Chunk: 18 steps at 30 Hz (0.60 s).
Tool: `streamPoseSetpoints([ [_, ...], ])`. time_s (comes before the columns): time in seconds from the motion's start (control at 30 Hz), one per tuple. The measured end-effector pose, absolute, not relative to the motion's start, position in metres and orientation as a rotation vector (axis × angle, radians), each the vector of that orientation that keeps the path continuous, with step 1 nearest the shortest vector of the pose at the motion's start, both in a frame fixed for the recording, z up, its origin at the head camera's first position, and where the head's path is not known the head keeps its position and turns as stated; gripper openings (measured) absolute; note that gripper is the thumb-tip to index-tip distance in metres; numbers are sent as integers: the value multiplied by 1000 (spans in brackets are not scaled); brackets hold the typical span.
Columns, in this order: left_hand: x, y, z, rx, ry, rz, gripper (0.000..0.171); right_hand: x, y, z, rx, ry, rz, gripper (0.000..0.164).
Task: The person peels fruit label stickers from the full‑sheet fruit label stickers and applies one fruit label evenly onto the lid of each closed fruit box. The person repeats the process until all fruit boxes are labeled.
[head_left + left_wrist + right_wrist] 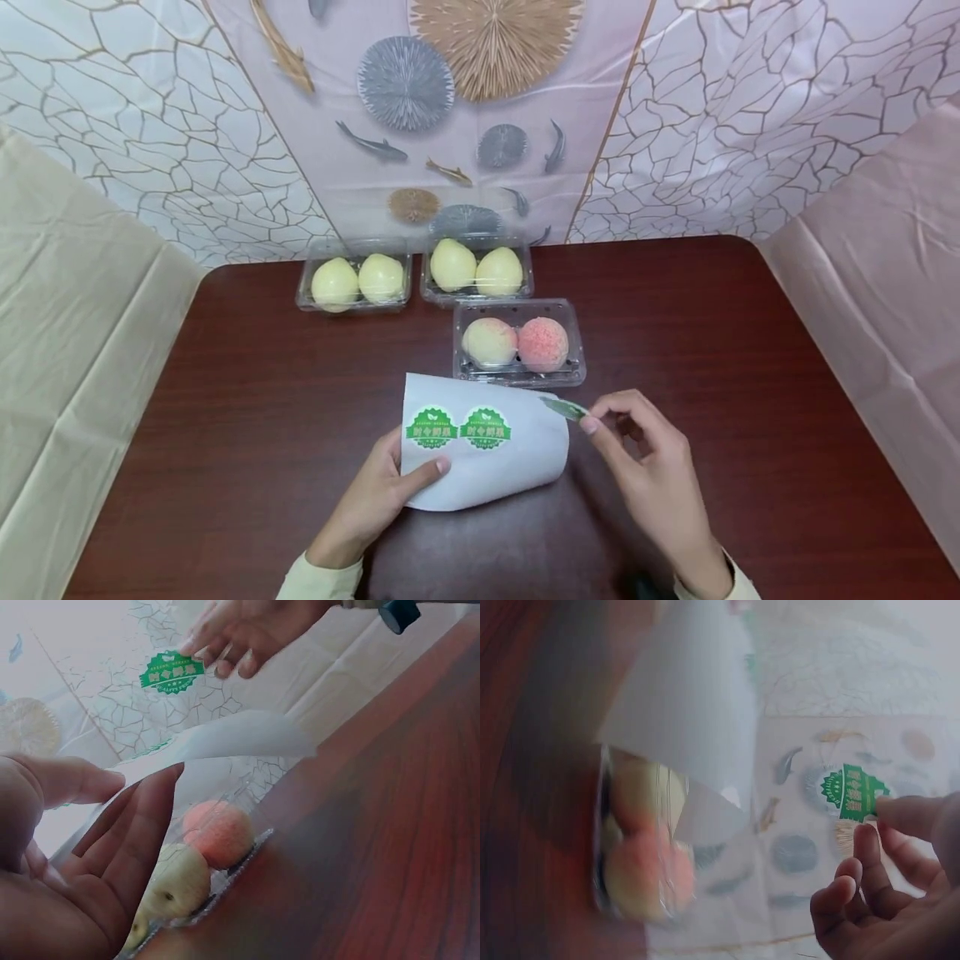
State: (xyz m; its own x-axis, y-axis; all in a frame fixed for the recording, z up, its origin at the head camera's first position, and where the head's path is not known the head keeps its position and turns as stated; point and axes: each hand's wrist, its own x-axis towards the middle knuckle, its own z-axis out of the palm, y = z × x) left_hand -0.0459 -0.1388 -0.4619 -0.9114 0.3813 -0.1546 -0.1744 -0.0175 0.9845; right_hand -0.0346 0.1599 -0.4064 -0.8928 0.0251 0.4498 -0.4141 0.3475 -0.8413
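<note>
A white sticker sheet (517, 450) with two round green stickers (485, 427) left on its face is curved above the table. My left hand (382, 492) grips its left edge, thumb on the front and fingers behind. Between thumb and forefinger, my right hand (652, 467) pinches a single green sticker (853, 793) by its edge, off the sheet's right end. In the head view that sticker (564, 407) shows nearly edge-on. Just beyond the sheet lies a clear plastic box (520, 379) holding two pinkish peaches (543, 344).
Two more clear boxes (355, 306) (477, 296), each with two pale yellow fruits (381, 277), stand at the back of the dark red-brown table (247, 433). Patterned cloth (495, 158) hangs behind it, and plain pale cloth (862, 292) lines the sides.
</note>
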Motion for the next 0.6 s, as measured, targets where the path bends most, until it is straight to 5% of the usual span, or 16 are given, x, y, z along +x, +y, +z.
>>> streamPoseSetpoints([
  [0.3, -34, -142, -466, 168, 1824, 1954, 48, -51, 161, -405, 129, -2057, 2196, 10],
  [0.6, -31, -137, -477, 89, 2172, 1711, 56, -59, 158, -405, 77, -2054, 2187, 12],
])
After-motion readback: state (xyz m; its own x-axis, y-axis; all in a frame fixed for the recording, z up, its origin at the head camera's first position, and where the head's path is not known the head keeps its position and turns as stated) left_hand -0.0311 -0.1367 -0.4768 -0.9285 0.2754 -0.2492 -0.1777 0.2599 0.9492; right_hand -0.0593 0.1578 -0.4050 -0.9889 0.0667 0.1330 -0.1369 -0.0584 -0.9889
